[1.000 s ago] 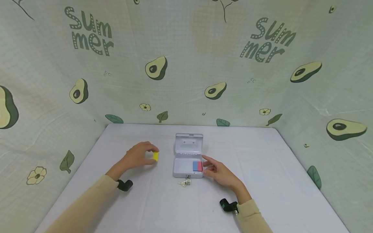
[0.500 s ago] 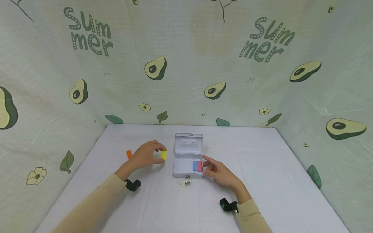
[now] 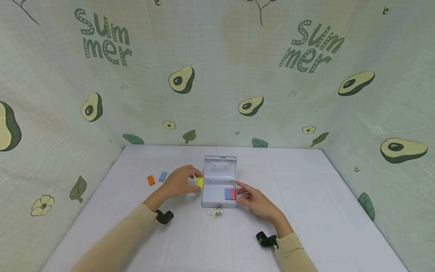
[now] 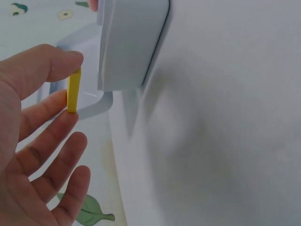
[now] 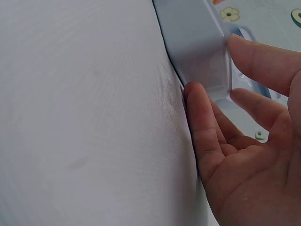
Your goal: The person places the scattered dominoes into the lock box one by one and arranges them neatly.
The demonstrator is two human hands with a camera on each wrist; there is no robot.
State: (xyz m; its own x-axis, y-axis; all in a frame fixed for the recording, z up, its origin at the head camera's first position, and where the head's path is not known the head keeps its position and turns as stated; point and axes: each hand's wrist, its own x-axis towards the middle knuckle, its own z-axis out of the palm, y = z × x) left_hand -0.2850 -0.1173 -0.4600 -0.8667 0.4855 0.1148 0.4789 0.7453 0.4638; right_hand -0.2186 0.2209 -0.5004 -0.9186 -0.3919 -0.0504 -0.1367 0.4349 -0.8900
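My left hand (image 3: 179,182) pinches a thin yellow block (image 4: 73,92) between thumb and fingertips, its ring and little fingers free. The block is above the table, at the left rim of a small pale grey cash box (image 3: 212,193) whose lid (image 3: 220,167) stands open. Inside, a blue block (image 3: 227,193) and a red block (image 3: 233,194) lie side by side against the right wall. My right hand (image 3: 255,200) rests its thumb and fingertips on the box's right side, fingers relaxed; the right wrist view shows the thumb at the rim (image 5: 225,44).
Keys (image 3: 215,214) hang from the lock at the box's front. An orange block (image 3: 151,180) and another blue block (image 3: 162,176) lie on the white table (image 3: 190,241) left of the left hand. Patterned cloth walls (image 3: 217,75) surround the table on the back and sides.
The left hand has carried the yellow block rightward to the box's rim, uncovering the orange block and then the blue one on the table. The right hand and box have stayed put.
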